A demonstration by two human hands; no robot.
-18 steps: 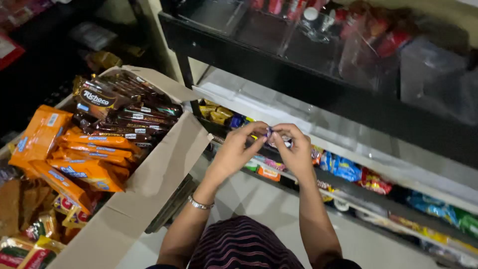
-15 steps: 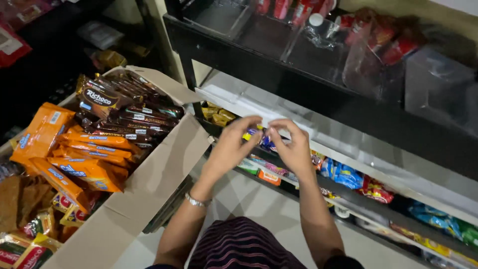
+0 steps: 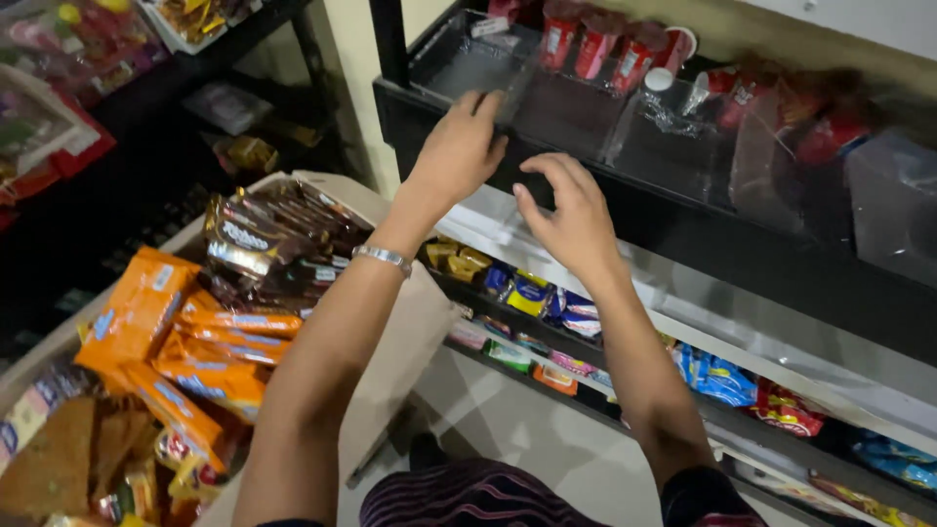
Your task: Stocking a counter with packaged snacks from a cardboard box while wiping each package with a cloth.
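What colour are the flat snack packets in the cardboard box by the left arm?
Orange, with small blue marks: the snack packets in the cardboard box show best in the head view.

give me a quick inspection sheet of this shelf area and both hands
surface: black shelf with clear plastic divider trays, mostly bare at the front
job's things: left hand fingers rest on a clear tray's edge; right hand spread just beside it, contact unclear
clutter: red snack cups at the shelf back; small candy packets on the lower shelf
hands: both bare, open, holding nothing; silver bracelet on left wrist
cables: nothing seen
surroundings: open cardboard box at left with brown wafer packs and orange biscuit packs
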